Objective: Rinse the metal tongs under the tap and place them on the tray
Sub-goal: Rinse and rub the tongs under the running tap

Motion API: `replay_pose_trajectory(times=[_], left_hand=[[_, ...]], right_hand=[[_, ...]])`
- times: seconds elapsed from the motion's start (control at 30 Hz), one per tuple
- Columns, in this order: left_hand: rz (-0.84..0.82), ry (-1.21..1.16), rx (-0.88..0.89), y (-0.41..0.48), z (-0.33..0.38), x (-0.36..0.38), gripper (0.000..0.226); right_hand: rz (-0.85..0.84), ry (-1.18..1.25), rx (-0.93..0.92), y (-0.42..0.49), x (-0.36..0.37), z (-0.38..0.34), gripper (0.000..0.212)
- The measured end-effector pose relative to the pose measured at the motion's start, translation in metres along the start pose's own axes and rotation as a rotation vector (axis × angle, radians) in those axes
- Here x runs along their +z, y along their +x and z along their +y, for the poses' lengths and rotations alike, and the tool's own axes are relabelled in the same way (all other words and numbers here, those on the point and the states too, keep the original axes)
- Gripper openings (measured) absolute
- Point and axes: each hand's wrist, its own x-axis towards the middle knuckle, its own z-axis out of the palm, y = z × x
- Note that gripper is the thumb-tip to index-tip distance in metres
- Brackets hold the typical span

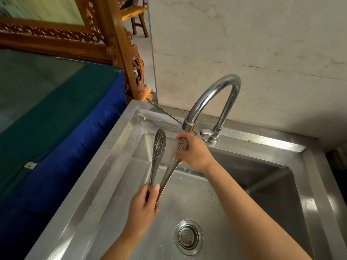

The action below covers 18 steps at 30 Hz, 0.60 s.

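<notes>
The metal tongs [156, 162] have two perforated spoon-shaped ends and are spread apart over the steel sink [105, 184]. My left hand [143, 209] grips their joined handle end. My right hand [195, 154] holds the right perforated end under the spout of the curved chrome tap [212, 96]. A thin stream of water runs onto that end. Bits of residue cling to the left end. No tray is in view.
A round drain strainer [188, 237] sits in the basin floor. A long metal utensil [163, 110] lies on the sink's back left rim. A table with a blue and green cloth [56, 117] stands to the left. A marble wall rises behind the tap.
</notes>
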Motion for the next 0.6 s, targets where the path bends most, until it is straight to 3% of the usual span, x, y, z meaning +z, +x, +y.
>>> replay_pose_trajectory(times=[0.07, 0.1, 0.2, 0.27, 0.33, 0.4, 0.5, 0.6], left_hand=[[0.025, 0.031, 0.021, 0.000, -0.001, 0.002, 0.050], [0.037, 0.056, 0.033, 0.000, -0.002, 0.003, 0.045], [0.074, 0.158, 0.105, 0.003, -0.001, 0.004, 0.042], [0.080, 0.210, 0.138, 0.004, 0.002, 0.003, 0.044], [0.094, 0.219, 0.136, 0.004, 0.003, 0.002, 0.043], [0.103, 0.235, 0.132, 0.004, 0.004, 0.001, 0.041], [0.080, 0.255, 0.139, 0.004, 0.006, 0.002, 0.043], [-0.042, 0.175, 0.058, 0.008, 0.014, 0.003, 0.041]], right_hand=[[0.121, -0.085, -0.022, 0.003, 0.002, 0.000, 0.009], [0.167, -0.110, -0.033, 0.003, 0.003, 0.000, 0.008], [0.233, -0.099, -0.025, 0.004, 0.004, 0.002, 0.028], [0.167, -0.130, -0.023, 0.004, 0.002, 0.002, 0.027], [-0.030, -0.077, 0.009, 0.003, -0.002, 0.000, 0.004], [-0.169, 0.064, 0.039, 0.003, -0.001, 0.004, 0.024], [0.011, 0.042, -0.017, 0.003, 0.004, 0.003, 0.005], [0.253, -0.041, -0.056, 0.006, 0.007, 0.009, 0.032]])
